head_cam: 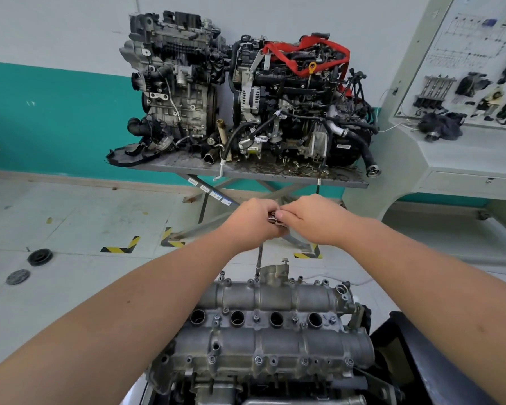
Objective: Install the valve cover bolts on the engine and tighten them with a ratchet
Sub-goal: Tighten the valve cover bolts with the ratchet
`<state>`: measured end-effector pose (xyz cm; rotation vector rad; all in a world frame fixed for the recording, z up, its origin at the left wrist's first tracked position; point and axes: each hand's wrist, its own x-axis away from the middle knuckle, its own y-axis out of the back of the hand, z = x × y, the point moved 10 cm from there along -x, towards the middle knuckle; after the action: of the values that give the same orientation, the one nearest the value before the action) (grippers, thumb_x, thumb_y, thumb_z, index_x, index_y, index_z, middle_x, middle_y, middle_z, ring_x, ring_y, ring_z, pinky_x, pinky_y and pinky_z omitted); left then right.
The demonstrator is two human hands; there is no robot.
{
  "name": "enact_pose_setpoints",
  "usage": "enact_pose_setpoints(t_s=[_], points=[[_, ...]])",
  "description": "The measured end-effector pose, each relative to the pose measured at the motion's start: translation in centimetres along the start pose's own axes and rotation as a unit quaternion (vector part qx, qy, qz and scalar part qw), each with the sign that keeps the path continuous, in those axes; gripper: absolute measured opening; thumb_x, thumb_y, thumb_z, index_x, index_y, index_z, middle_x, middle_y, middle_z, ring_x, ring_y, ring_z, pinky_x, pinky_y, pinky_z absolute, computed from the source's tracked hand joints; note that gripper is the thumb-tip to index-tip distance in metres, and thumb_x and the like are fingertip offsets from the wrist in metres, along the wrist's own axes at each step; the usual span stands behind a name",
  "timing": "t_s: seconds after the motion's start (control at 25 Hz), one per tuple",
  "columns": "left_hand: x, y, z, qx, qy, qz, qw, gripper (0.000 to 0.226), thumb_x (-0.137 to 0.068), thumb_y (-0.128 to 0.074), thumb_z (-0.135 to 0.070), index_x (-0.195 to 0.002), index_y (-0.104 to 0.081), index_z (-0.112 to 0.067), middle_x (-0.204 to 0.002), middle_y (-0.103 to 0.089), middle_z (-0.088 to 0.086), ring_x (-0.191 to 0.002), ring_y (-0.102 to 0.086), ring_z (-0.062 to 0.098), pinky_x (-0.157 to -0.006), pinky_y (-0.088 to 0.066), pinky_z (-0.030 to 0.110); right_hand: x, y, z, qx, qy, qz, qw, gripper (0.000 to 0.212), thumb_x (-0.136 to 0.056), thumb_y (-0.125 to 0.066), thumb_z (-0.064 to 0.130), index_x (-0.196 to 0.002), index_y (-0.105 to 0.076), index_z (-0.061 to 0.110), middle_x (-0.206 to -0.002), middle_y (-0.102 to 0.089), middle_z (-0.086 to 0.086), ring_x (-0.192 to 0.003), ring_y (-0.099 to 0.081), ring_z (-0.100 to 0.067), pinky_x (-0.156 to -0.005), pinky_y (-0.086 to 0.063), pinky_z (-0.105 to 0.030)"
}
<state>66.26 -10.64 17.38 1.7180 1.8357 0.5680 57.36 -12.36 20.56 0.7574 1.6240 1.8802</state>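
While ratcheting, engines beyond.

Both bare forearms reach forward and converge; the left hand and right hand meet knuckle to knuckle, fingers curled, each grip closed round one small metal tool between them.

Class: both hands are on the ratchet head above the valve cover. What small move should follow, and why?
Probably swing the ratchet: both hands hold its head, and its extension already runs down to a bolt on the valve cover's far edge.
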Motion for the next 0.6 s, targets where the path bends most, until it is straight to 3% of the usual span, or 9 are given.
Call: enact_pose_setpoints(t_s=[0.08,0.16,0.24,0.32,0.44,0.48,0.6], points=[[0.8,-1.0,2.2,0.079,0.03,-0.024,0.996,0.018,-0.083,-0.075,-0.029,-0.081,-0.06,-0.019,-0.074,-0.068,0.002,-0.054,-0.052,0.004,-0.047,-0.041,0.02,0.6,0.1,0.8,-0.001,0.003,0.013,1.0,0.035,-0.106,-0.036,0.035,-0.098,-0.067,0.019,-0.074,-0.061,0.005,-0.073,-0.064,-0.019,-0.053,-0.041,-0.028],[1.8,-3.5,4.8,0.061,0.073,0.004,0.995,0.016,-0.095,-0.061,-0.033,-0.084,-0.059,-0.021,-0.081,-0.069,-0.003,-0.065,-0.059,0.005,-0.061,-0.048,0.023,1.1,-0.2,1.9,-0.054,0.007,0.022,0.998,0.026,-0.106,-0.038,0.026,-0.123,-0.057,0.027,-0.082,-0.064,0.006,-0.067,-0.069,-0.016,-0.043,-0.046,-0.022],[2.6,-6.1,7.4,-0.008,0.108,0.048,0.993,0.025,-0.102,-0.046,-0.035,-0.09,-0.059,-0.018,-0.087,-0.068,-0.001,-0.082,-0.064,0.018,-0.076,-0.05,0.034,1.2,-0.4,3.3,-0.086,0.009,0.035,0.996,0.05,-0.103,-0.035,0.016,-0.144,-0.04,0.043,-0.09,-0.067,0.006,-0.062,-0.067,-0.01,-0.046,-0.052,-0.02],[3.0,-7.9,8.7,-0.067,0.098,0.073,0.99,0.024,-0.105,-0.039,-0.029,-0.095,-0.054,-0.013,-0.093,-0.066,0.007,-0.091,-0.061,0.029,-0.082,-0.048,0.039,0.9,-0.4,4.4,-0.086,0.021,0.035,0.995,0.051,-0.1,-0.033,0.011,-0.142,-0.051,0.034,-0.089,-0.065,0.009,-0.062,-0.062,-0.002,-0.05,-0.049,-0.014],[3.0,-8.9,9.7,-0.02,0.095,0.059,0.994,0.031,-0.106,-0.037,-0.026,-0.117,-0.055,-0.003,-0.114,-0.064,0.019,-0.108,-0.059,0.037,-0.084,-0.043,0.029,0.2,-0.5,5.4,-0.048,0.037,0.058,0.996,0.036,-0.098,-0.037,0.008,-0.125,-0.061,0.009,-0.094,-0.067,-0.006,-0.082,-0.064,-0.019,-0.066,-0.052,-0.034],[3.0,-9.1,10.1,-0.036,0.104,0.058,0.992,0.034,-0.106,-0.037,-0.03,-0.118,-0.056,-0.005,-0.115,-0.065,0.016,-0.109,-0.059,0.035,-0.081,-0.042,0.026,0.0,-0.5,5.6,-0.007,0.044,0.065,0.997,0.032,-0.098,-0.04,0.01,-0.12,-0.062,0.01,-0.097,-0.066,-0.008,-0.086,-0.061,-0.026,-0.063,-0.047,-0.037],[3.3,-10.0,11.7,-0.113,0.126,0.068,0.983,0.037,-0.106,-0.033,-0.042,-0.111,-0.057,-0.014,-0.107,-0.067,0.007,-0.104,-0.06,0.029,-0.088,-0.048,0.038,-0.8,0.6,6.1,0.168,0.051,0.033,0.984,0.023,-0.102,-0.047,0.036,-0.109,-0.064,0.023,-0.099,-0.049,-0.002,-0.095,-0.045,-0.024,-0.065,-0.033,-0.035]])
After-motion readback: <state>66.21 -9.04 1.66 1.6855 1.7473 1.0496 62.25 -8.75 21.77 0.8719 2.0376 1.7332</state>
